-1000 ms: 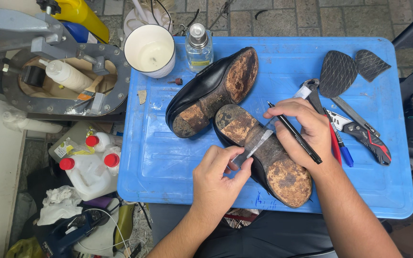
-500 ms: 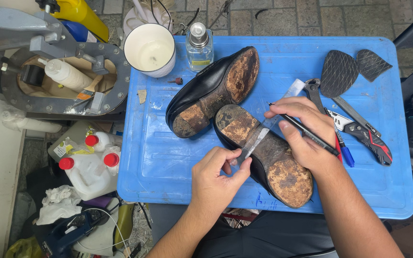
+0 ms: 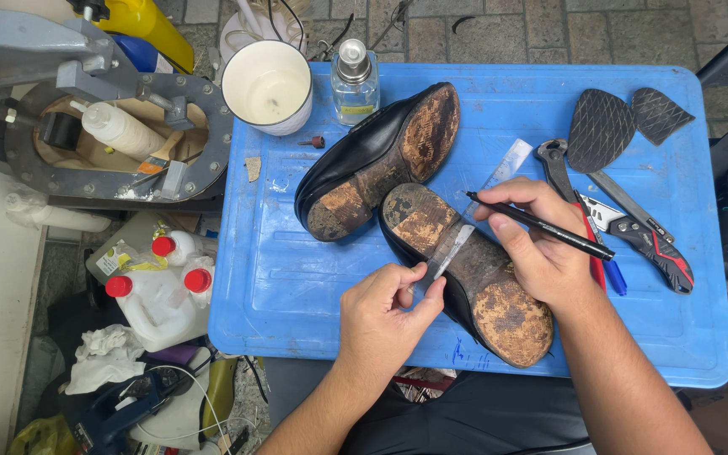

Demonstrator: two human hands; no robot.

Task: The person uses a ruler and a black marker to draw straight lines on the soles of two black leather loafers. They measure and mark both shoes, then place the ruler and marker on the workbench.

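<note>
Two black shoes lie sole-up on a blue plastic table top (image 3: 280,278). Across the worn brown sole of the near shoe (image 3: 499,303) lies a clear plastic ruler (image 3: 473,221). My left hand (image 3: 385,316) pinches the ruler's near end against that shoe. My right hand (image 3: 541,244) rests on the same shoe and holds a black pen (image 3: 541,226), tip at the ruler's edge. The other shoe (image 3: 381,156) lies just behind, touching the near one.
Two black rubber sole pieces (image 3: 621,122), pliers (image 3: 562,173) and a utility knife (image 3: 642,232) lie at the right. A white cup (image 3: 267,84) and a small glass bottle (image 3: 354,80) stand at the back. A metal shoe press (image 3: 86,109) and red-capped jugs (image 3: 157,291) sit left.
My right hand has slid with the pen up along the ruler toward the shoe's waist, away from me. The left hand keeps its pinch on the ruler's end.
</note>
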